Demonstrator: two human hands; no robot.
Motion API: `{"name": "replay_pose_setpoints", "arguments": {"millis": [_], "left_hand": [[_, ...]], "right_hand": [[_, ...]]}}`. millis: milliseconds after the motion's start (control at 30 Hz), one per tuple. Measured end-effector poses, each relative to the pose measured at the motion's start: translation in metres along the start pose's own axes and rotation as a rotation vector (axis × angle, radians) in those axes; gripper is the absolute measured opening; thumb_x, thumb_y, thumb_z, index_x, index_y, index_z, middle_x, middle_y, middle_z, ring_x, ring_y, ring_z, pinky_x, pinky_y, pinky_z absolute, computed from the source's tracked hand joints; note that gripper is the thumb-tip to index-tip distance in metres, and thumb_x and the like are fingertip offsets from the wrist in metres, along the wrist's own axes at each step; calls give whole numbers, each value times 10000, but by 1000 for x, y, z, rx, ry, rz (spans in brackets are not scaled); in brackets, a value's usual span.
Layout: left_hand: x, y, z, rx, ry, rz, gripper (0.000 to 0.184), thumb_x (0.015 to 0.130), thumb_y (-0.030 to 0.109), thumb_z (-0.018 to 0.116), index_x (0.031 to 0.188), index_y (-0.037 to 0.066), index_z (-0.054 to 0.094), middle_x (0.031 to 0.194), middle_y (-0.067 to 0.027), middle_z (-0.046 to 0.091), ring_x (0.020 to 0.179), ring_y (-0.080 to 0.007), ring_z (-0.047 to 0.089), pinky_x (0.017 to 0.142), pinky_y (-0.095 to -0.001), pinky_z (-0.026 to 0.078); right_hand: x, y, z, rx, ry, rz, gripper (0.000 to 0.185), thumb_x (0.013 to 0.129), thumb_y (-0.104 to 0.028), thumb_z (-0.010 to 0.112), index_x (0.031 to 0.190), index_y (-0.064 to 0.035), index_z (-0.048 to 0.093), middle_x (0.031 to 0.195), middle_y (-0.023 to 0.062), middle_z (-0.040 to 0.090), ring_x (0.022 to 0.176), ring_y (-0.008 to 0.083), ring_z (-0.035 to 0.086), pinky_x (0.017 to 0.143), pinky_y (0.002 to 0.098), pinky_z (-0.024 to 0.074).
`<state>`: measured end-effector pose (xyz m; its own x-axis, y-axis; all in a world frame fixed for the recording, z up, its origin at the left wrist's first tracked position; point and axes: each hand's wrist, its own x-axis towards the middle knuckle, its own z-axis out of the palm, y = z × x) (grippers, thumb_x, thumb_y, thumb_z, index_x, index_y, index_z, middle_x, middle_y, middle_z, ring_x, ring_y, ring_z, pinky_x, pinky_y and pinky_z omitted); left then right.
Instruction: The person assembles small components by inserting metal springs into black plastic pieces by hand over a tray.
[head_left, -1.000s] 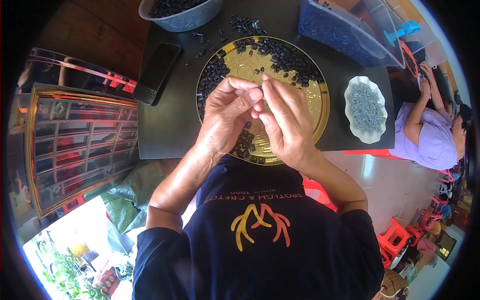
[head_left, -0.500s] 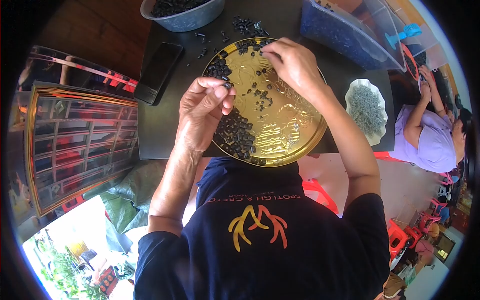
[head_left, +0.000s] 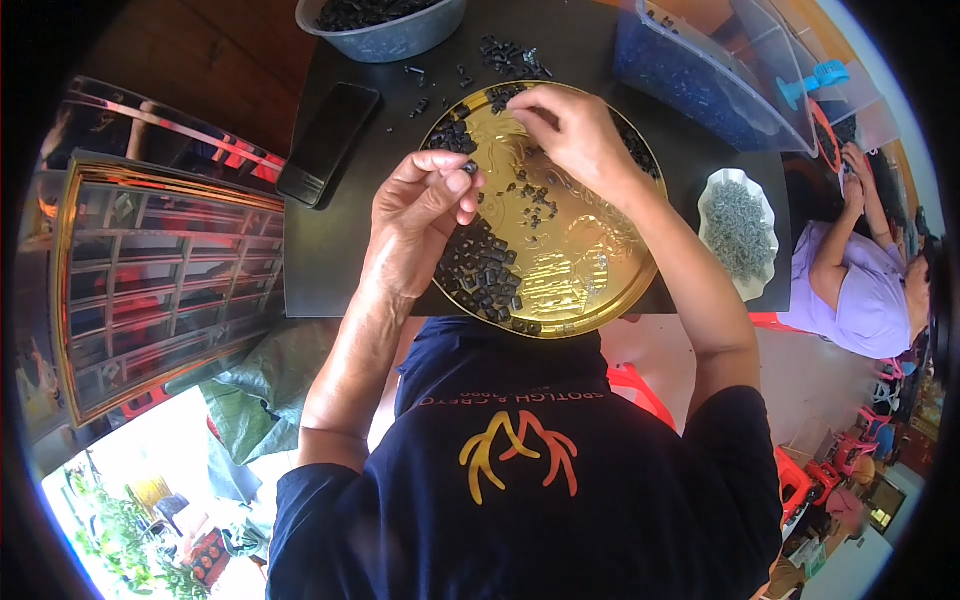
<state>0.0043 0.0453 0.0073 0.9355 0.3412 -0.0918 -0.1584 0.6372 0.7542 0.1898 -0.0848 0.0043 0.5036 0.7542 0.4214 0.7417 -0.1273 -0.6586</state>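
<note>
A round gold tray (head_left: 612, 275) lies in front of me with many small black plastic pieces (head_left: 482, 270) heaped along its left side. Between the thumb and fingers of my left hand (head_left: 408, 210) is one small black plastic piece (head_left: 470, 167), held above the tray's left part. My right hand (head_left: 580, 140) reaches over the tray's far rim, its thumb and forefinger pinched beside a cluster of small black parts (head_left: 503, 96). Whatever sits between those fingertips is too small to make out. Smaller black parts (head_left: 535, 205) are scattered mid-tray.
A white scalloped dish (head_left: 764, 275) of small grey metal parts stands right of the tray. Beyond are a clear plastic bin (head_left: 715, 95), a grey bowl (head_left: 390, 42) of black pieces and loose parts (head_left: 510, 57). A phone (head_left: 328, 145) lies left. Another person (head_left: 850, 290) sits at right.
My right hand has shifted left toward the black parts at the tray's far rim. The left hand keeps its black piece, nearly in place. The whole view has moved slightly.
</note>
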Motion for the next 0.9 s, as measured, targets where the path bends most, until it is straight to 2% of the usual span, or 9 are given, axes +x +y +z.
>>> {"name": "replay_pose_setpoints", "arguments": {"millis": [33, 133, 167, 300, 500, 700, 900], "left_hand": [[2, -1, 0, 0, 1, -1, 166, 912, 79, 662, 1067, 44, 616, 926, -105, 662, 744, -117, 579, 699, -255, 469], [5, -4, 1, -9, -10, -15, 173, 910, 69, 661, 1074, 38, 614, 929, -104, 665, 752, -116, 581, 709, -258, 475], [6, -4, 2, -14, -17, -22, 175, 909, 65, 661, 1076, 37, 614, 930, -104, 666, 755, -116, 582, 711, -260, 477], [9, -6, 7, 32, -41, -40, 184, 904, 67, 669, 1076, 29, 614, 936, -95, 674, 768, -111, 589, 708, -255, 483], [9, -9, 14, 140, -78, -31, 178, 896, 69, 683, 1056, 18, 623, 933, -71, 679, 767, -102, 594, 689, -239, 484], [10, -12, 15, 202, -97, -3, 164, 889, 79, 695, 1031, 20, 635, 901, -52, 678, 759, -95, 593, 677, -236, 485], [10, -13, 18, 236, -100, 1, 160, 888, 65, 691, 1031, 16, 638, 904, -61, 677, 760, -100, 593, 689, -241, 484]], "right_hand": [[-4, -8, -3, 100, 0, 96, 182, 926, -79, 613, 1093, -61, 684, 831, 53, 654, 691, 113, 597, 619, 256, 485], [-16, -33, -17, 386, -62, 342, 214, 948, -74, 588, 1139, -76, 685, 869, 17, 630, 679, 73, 555, 622, 226, 475], [-21, -38, -18, 473, -83, 334, 190, 956, -103, 590, 1114, -56, 685, 812, -3, 604, 645, 51, 510, 587, 215, 458], [-33, -65, -32, 664, -123, 377, 202, 943, -87, 614, 1131, -38, 669, 872, -8, 641, 679, 37, 548, 604, 196, 470], [-37, -72, -42, 669, -189, 438, 198, 922, -74, 648, 1091, 29, 659, 868, 18, 667, 714, 43, 582, 631, 196, 485], [-38, -74, -41, 592, -144, 421, 187, 912, -67, 659, 1070, 32, 668, 885, 34, 687, 750, 55, 605, 671, 206, 504], [-41, -72, -38, 552, -134, 439, 184, 908, -62, 661, 1066, 31, 670, 851, 37, 685, 738, 49, 609, 659, 207, 505]]}}
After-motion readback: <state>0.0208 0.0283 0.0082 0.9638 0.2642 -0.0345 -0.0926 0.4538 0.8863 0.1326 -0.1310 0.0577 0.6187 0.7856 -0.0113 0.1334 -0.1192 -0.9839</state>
